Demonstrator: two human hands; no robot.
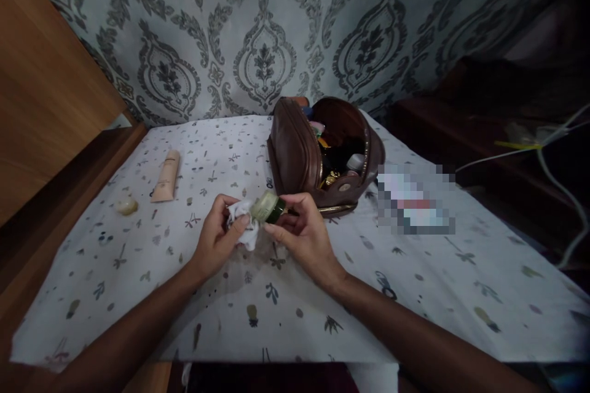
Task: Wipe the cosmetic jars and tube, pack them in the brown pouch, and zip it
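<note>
My left hand [222,230] is closed around a crumpled white cloth [246,230], which may be a wipe or tissue. Between finger and thumb, my right hand [302,225] grips the dark green lid end of a small pale green cosmetic jar [266,206]. The jar is tilted, and its pale end touches the cloth. Just behind both hands stands a brown leather cosmetic bag [297,147], unzipped, with several small items inside. Most of those items lie in shadow.
A peach squeeze tube [166,178] and a small cream-coloured round item [126,205] lie on the left of the patterned tablecloth [221,331]. On the right is a blurred-out flat object [415,199]. A white cable [548,178] hangs beyond the right edge. Patterned wall behind.
</note>
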